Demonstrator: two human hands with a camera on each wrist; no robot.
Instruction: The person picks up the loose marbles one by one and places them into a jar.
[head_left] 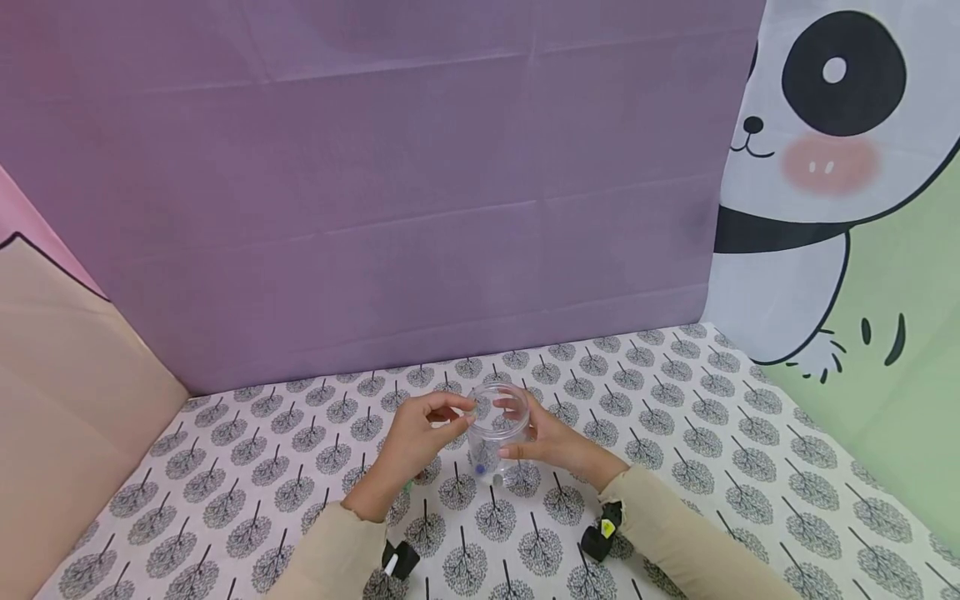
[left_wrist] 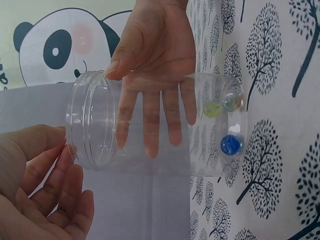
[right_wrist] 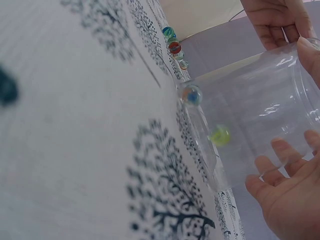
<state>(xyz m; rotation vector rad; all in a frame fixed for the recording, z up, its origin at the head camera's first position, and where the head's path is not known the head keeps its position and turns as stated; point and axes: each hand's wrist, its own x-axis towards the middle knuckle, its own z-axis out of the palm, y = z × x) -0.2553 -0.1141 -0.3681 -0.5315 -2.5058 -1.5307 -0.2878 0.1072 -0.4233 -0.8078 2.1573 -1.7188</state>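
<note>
A clear plastic jar [head_left: 498, 433] stands upright with its mouth up, its base close to the patterned cloth. My right hand [head_left: 551, 442] grips it from the side, thumb by the rim and fingers spread along the wall. Low in the jar lie a blue marble [left_wrist: 231, 144], a yellow-green marble [left_wrist: 212, 109] and a multicoloured marble [right_wrist: 191, 95]. At the opposite side of the mouth is my left hand [head_left: 427, 425], thumb and forefinger tips together right at the rim [left_wrist: 75, 125], other fingers curled. I cannot tell whether anything sits between those tips.
Several loose marbles [right_wrist: 174, 47], red and green among them, lie on the cloth beyond the jar, mostly hidden by my left arm in the head view. The tree-print cloth [head_left: 247, 500] covers the table. A purple curtain [head_left: 375, 208] hangs behind it, with a panda-print sheet [head_left: 810, 183] to the right.
</note>
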